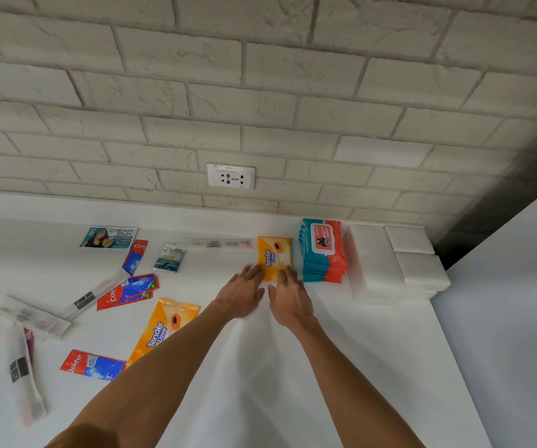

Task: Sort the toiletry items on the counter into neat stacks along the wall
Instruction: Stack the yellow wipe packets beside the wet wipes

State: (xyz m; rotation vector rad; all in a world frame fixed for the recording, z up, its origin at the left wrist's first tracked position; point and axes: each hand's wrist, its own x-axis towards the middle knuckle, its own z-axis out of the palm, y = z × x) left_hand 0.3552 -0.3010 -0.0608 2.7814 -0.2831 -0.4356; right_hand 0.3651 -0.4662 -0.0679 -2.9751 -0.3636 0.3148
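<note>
L hand (242,295) flat, fingers straight | R hand (289,297) flat | both arms extended

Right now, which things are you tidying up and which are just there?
For the job: orange packs, blue wipes stack, white packs, toothpaste sachets, wrapped toothbrushes, conditioner sachet.
Just there: wall socket, brick wall.

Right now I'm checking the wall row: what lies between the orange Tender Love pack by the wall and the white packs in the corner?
In the head view, the teal-and-red wipes stack lies between the orange pack and the white packs.
</note>
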